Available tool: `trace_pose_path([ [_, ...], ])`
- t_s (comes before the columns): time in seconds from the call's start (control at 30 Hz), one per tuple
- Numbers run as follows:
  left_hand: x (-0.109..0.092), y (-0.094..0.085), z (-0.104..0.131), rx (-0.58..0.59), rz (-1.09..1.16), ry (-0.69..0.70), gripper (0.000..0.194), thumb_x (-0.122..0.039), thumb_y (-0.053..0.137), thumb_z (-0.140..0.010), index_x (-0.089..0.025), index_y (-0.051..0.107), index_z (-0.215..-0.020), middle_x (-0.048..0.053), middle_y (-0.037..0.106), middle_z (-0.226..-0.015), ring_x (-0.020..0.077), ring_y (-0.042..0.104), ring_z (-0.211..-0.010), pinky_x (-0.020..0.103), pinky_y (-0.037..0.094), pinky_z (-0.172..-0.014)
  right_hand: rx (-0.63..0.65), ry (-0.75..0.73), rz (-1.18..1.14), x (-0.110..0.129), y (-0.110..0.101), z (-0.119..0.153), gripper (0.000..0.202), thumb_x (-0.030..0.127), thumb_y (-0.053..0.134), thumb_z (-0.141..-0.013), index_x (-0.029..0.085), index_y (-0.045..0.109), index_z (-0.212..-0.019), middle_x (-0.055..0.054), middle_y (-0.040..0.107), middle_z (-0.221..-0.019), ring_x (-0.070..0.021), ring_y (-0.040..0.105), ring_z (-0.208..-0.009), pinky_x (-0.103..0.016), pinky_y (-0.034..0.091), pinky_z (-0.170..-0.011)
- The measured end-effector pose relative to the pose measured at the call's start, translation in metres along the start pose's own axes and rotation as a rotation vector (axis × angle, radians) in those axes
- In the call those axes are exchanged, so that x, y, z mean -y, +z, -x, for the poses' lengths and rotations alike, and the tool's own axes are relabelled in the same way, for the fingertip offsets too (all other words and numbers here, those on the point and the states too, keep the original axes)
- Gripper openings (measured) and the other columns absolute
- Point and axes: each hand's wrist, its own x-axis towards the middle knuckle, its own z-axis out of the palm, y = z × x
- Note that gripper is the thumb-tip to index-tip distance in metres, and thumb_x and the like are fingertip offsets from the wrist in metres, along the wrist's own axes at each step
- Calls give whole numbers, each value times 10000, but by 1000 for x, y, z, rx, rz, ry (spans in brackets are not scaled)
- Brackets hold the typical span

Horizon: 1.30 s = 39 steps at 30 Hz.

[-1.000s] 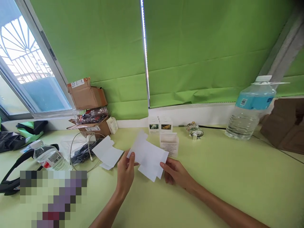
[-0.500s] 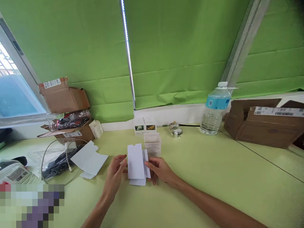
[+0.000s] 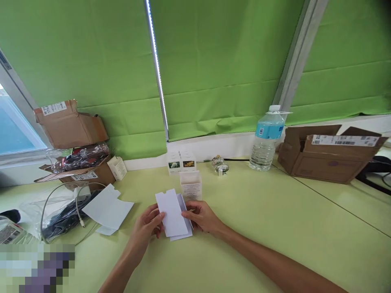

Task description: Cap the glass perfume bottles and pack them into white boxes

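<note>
A folded piece of white card (image 3: pixel 173 215) is held just above the table between both hands, its panels overlapping and slightly tilted. My left hand (image 3: pixel 149 223) pinches its left edge, thumb on the front. On the opposite edge my right hand (image 3: pixel 200 216) grips the card, thumb in front and fingers behind. Right behind the card stands a small white open-topped box (image 3: pixel 191 185) with printed text. Farther back are small white boxes with flower pictures (image 3: pixel 181 163). Another unfolded white card (image 3: pixel 108 207) lies to the left.
Bagged dark cable (image 3: pixel 67 217) and a white cord lie at left, before stacked cardboard boxes (image 3: pixel 73 126). A small glass bottle (image 3: pixel 220 166), a large water bottle (image 3: pixel 266 140) and an open cardboard box (image 3: pixel 330 158) stand along the back and right of the green table (image 3: pixel 259 211).
The folded card has tilted, and its panels have closed more over each other. My left hand has come in from beside it to grip its left edge.
</note>
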Motion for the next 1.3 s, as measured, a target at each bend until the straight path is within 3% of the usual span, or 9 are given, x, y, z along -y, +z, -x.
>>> trace_pose_path([
  [0.2,-9,5,4,13,-54,7,434,-398,674,-708,-170,614,-1072,56,619,-846,82,498,-529,212,411,-453,-11,0,52,3,-2,2,460,554,587,-748,169,634,-996,-7,611,-696,-56,430,-384,-168,279,-281],
  [0.37,-15,4,6,-5,-95,46,439,-400,656,-725,-177,611,-1100,41,627,-768,106,522,-566,220,440,-483,-62,-81,18,4,0,3,462,522,572,-775,185,622,-1087,-33,615,-844,-51,470,-435,-178,367,-335],
  [0.43,-17,3,7,-15,-110,56,447,-404,658,-719,-179,616,-1103,42,631,-767,112,528,-574,222,447,-481,-73,-95,-4,5,1,3,486,506,590,-767,184,610,-1130,-25,606,-788,-64,483,-451,-189,406,-352],
  [0.53,-20,4,8,22,-135,69,448,-402,656,-721,-199,616,-1119,66,643,-921,118,549,-605,241,477,-508,-38,-96,-23,5,1,3,484,484,627,-744,151,641,-1095,2,571,-616,-88,494,-461,-216,465,-395],
  [0.63,-20,5,9,61,-174,82,455,-395,653,-728,-212,607,-1141,81,626,-1034,124,558,-630,258,495,-535,-18,-94,-32,5,1,3,462,466,660,-717,148,664,-1053,8,574,-578,-101,520,-465,-246,505,-446],
  [1.0,-1,-5,-2,177,-223,65,457,-399,618,-771,-191,573,-1175,58,649,-828,151,579,-667,270,505,-598,3,-116,-10,6,-6,3,412,429,717,-661,150,681,-961,6,608,-606,-108,547,-455,-250,503,-455],
  [1.17,-9,2,4,164,-213,59,421,-414,632,-751,-175,621,-1097,59,652,-797,146,577,-643,258,499,-583,9,-123,61,10,-9,3,417,438,724,-648,135,692,-933,17,587,-550,-105,556,-455,-214,474,-449],
  [1.3,-17,9,11,105,-166,72,501,-445,642,-727,-164,591,-1139,79,659,-854,160,586,-630,273,501,-544,16,-116,65,17,-12,4,420,455,727,-637,122,691,-891,18,578,-528,-109,560,-446,-214,473,-443],
])
